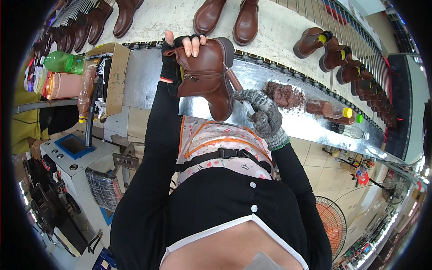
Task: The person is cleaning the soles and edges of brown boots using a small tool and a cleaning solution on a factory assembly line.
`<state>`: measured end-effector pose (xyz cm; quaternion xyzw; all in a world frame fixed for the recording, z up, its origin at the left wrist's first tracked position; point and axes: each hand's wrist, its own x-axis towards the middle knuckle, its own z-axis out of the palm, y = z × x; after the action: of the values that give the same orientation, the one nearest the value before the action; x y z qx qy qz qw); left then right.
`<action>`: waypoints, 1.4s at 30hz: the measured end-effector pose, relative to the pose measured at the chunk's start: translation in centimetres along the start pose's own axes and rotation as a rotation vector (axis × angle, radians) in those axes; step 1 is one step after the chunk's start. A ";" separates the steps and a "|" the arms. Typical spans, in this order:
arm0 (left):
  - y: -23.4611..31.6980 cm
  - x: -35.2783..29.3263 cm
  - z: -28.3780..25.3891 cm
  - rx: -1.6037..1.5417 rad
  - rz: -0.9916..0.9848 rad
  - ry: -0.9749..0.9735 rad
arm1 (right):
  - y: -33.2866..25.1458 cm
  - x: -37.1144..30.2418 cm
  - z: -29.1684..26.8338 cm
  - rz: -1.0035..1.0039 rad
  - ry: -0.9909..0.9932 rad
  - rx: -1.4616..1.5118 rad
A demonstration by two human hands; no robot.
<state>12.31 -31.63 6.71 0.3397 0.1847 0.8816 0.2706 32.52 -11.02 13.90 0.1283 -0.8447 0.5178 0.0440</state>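
A brown leather ankle boot [204, 74] with a side zip is held up over the metal ledge, tilted, its sole facing right. My left hand [186, 49], in a black fingerless glove, is closed on the boot's upper part, fingers over the leather. My right hand [263, 112], in a grey knitted glove, grips a slim syringe-like tube [234, 79] with brownish colour inside. Its thin tip points at the edge between the boot's upper and sole; whether it touches I cannot tell. The glove hides part of the tube.
Behind the metal ledge [144, 81] runs a pale conveyor [279, 27] carrying more brown boots [246, 22]. On the ledge's right lie a dark brown crumbly patch [284, 94] and several capped bottles [328, 109]. A cardboard box [118, 81] with bottles stands left; an orange fan [330, 225] is lower right.
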 end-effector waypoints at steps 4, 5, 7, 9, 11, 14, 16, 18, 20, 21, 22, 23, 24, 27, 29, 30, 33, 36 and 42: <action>0.4 0.0 -0.4 -0.037 -0.001 0.011 | 1.8 -0.2 1.0 -0.008 -0.027 0.018; 0.4 -0.2 -0.5 -0.049 0.001 0.027 | 1.9 -0.3 1.2 0.005 -0.031 0.040; 0.5 -0.4 -0.9 -0.047 0.010 0.029 | 2.3 -0.5 1.4 0.023 -0.036 0.065; 0.5 -0.6 -1.5 -0.050 0.028 0.023 | 2.4 -0.7 1.4 0.032 -0.060 0.154; 0.4 -0.6 -2.1 -0.058 0.040 0.011 | 2.1 -0.8 1.4 0.074 -0.073 0.120; 0.5 -0.9 -2.6 -0.073 0.040 -0.005 | 2.5 -1.2 1.6 0.165 -0.084 0.130; 0.5 -0.8 -2.8 -0.081 0.028 -0.009 | 2.7 -1.4 1.6 0.217 -0.082 0.174; 0.5 -0.8 -3.1 -0.080 0.034 -0.039 | 2.1 -1.1 1.3 0.251 -0.089 0.170; 0.6 -1.0 -3.2 -0.082 0.025 -0.019 | 2.3 -1.2 1.3 0.202 -0.072 0.216; 0.6 -1.1 -3.2 -0.083 0.016 0.000 | 2.4 -1.3 1.2 0.152 -0.054 0.261; 0.7 -1.1 -3.3 -0.086 0.015 0.001 | 2.3 -1.3 1.0 0.155 -0.054 0.261; 0.8 -1.1 -3.3 -0.083 0.016 0.005 | 1.9 -1.2 0.7 0.223 -0.102 0.257; 0.9 -1.2 -3.3 -0.079 0.017 0.009 | 1.6 -1.2 0.3 0.290 -0.151 0.254; 1.0 -1.6 -3.7 -0.098 0.009 0.032 | 1.7 -1.7 -0.5 0.295 -0.198 0.213; 1.0 -1.8 -3.9 -0.117 0.010 0.043 | 2.0 -2.2 -0.7 0.231 -0.223 0.222; 0.9 -1.7 -3.9 -0.125 0.004 0.052 | 2.1 -2.5 -0.8 0.233 -0.221 0.222; 1.1 -1.9 -4.9 -0.113 0.008 0.031 | 2.0 -3.3 -1.2 0.241 -0.270 0.201; 1.3 -2.0 -6.1 -0.084 0.014 0.014 | 1.9 -4.5 -1.1 0.326 -0.232 0.327; 1.4 -2.5 -7.0 -0.053 0.013 0.099 | 2.1 -6.1 -0.9 0.319 -0.189 0.243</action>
<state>8.52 -35.22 1.26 0.2895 0.1725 0.9036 0.2644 37.77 -8.31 11.21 0.0453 -0.7861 0.6019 -0.1335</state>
